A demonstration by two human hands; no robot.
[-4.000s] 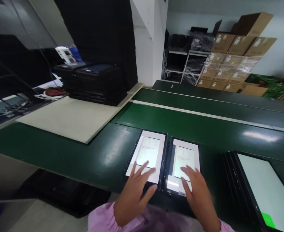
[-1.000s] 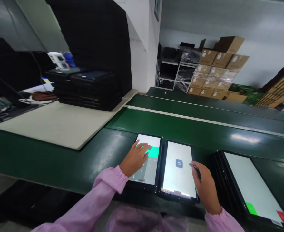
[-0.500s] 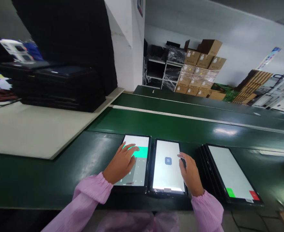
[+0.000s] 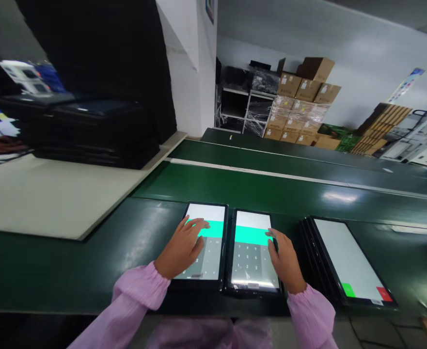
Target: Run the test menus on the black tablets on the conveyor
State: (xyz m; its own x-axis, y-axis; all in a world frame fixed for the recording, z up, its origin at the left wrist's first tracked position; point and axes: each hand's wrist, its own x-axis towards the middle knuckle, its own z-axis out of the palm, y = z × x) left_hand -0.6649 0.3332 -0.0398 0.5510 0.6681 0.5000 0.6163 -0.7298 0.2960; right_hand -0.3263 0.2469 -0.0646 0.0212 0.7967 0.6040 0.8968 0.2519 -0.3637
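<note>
Left of the tablet stack (image 4: 352,259), the head view shows the farther keypad tablet (image 4: 212,252) under the left hand (image 4: 180,247) and the nearer keypad tablet (image 4: 250,254) partly beneath the right hand (image 4: 286,259); both hands' fingers, loosely bent, grasp nothing.

The left hand (image 4: 180,247) is palm down to the left of the middle tablet (image 4: 254,266), fingers fanned and loosely bent, thumb held apart on the side toward the tablet. The left forearm (image 4: 126,303), sleeved in pink, slants in from the near left of the tablet. The right hand (image 4: 288,259) is at the tablet's right edge, its fingers closer together and curled leftward over the border, the thumb separate. Whether its fingertips touch is unclear. The right forearm (image 4: 313,315) angles in from the tablet's near right, likewise sleeved.
</note>
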